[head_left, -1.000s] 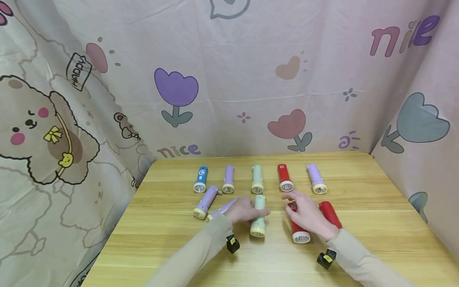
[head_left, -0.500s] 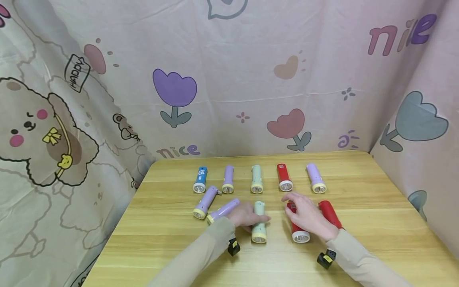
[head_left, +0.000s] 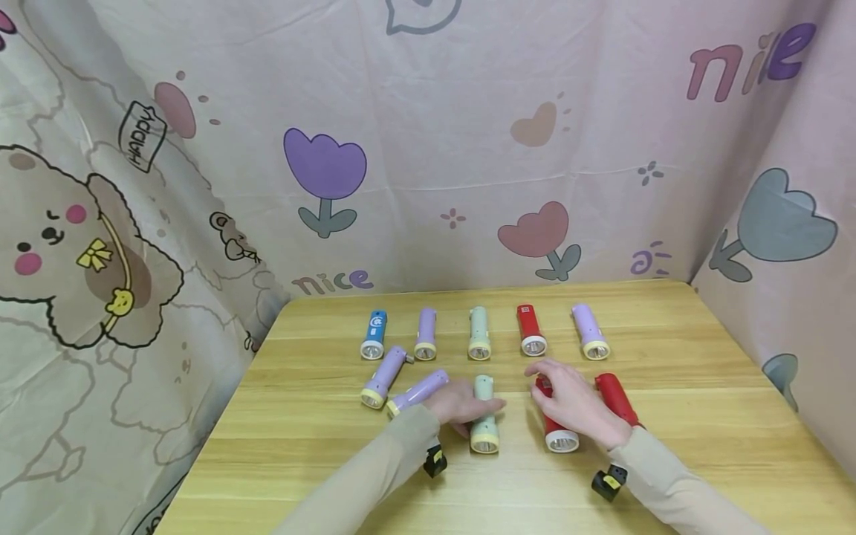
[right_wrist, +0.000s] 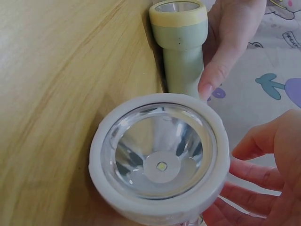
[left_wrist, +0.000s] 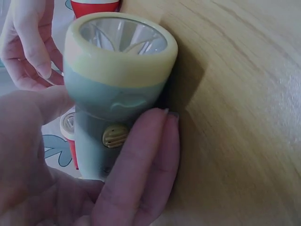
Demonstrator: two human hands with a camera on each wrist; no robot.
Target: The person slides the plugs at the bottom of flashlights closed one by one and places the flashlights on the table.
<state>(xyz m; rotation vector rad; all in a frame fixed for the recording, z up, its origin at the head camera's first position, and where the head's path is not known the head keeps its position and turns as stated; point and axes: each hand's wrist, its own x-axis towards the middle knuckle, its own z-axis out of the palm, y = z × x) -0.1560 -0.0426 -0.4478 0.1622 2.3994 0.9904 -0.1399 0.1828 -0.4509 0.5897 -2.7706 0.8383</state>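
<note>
My left hand (head_left: 461, 401) grips a pale green flashlight (head_left: 485, 437) with a cream head, lying on the wooden table, its lens facing me. In the left wrist view the thumb lies on one side of the green flashlight (left_wrist: 117, 94) and the fingers (left_wrist: 141, 155) on the other. My right hand (head_left: 568, 397) hovers with loosely bent fingers over a red flashlight (head_left: 560, 438). In the right wrist view its white-rimmed head (right_wrist: 160, 160) is close, with the thumb and fingers (right_wrist: 254, 176) beside it, partly hidden by the head.
Beside my left hand lie two purple flashlights, one slanted (head_left: 417, 392) and one farther left (head_left: 384, 377). Another red flashlight (head_left: 615, 397) lies partly behind my right wrist. A back row holds blue (head_left: 374, 334), purple (head_left: 426, 334), green (head_left: 478, 333), red (head_left: 531, 331) and purple (head_left: 590, 332) flashlights.
My left hand has drawn the green flashlight a little toward me, with hardly any movement in the last half second. The right hand has stayed in place.
</note>
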